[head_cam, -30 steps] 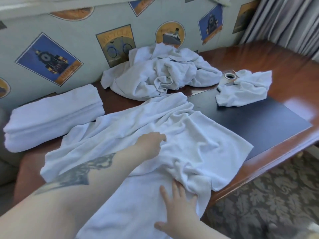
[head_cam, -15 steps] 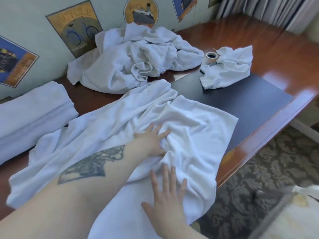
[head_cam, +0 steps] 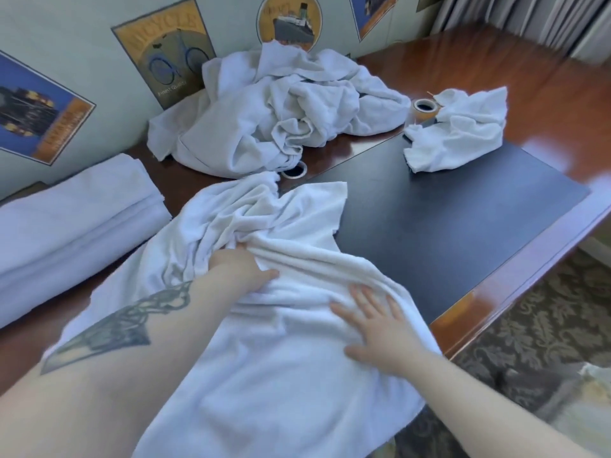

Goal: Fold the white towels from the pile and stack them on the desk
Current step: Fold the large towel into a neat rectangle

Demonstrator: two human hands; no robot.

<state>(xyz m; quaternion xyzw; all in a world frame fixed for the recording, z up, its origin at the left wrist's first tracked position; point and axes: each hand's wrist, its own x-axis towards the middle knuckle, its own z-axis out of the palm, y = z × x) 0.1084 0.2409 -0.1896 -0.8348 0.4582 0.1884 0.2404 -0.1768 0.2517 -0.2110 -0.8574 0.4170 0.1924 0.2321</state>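
Left hand (head_cam: 243, 269) has the grip: fingers buried in a bunched ridge of the working towel (head_cam: 281, 325), thumb on top, cloth gathered tight in the fist. Right hand (head_cam: 380, 325) has no grip, palm down, fingers straight and spread, pressing flat on the same towel just right of the grip and nearer the person.

Towel lies crumpled across the near edge of the bench (head_cam: 496, 61), its near end hanging off toward the person. From the grip, cloth runs away both ways: a wrinkled far flap ahead and right of it, lapping onto the dark desk mat (head_cam: 463, 226), and a long smoother stretch back toward the person. Long axis looks far-to-near, passing under the grip. Ridge of folds runs from the grip rightward to just above the right hand's fingertips.

Left forearm comes in low from the near left, tattoo up, wrist straight. Right forearm enters from the near right, hand angled up-left.

Judgement: spreading or straightening step, fold not yet made; left hand is the nearer one to pull the bunched part out while the right pins.

Folded stack (head_cam: 76, 226) sits left of the grip, well apart. Unfolded pile (head_cam: 264, 110) is ahead of the grip by the wall; small crumpled towel (head_cam: 463, 127) far right-ahead.
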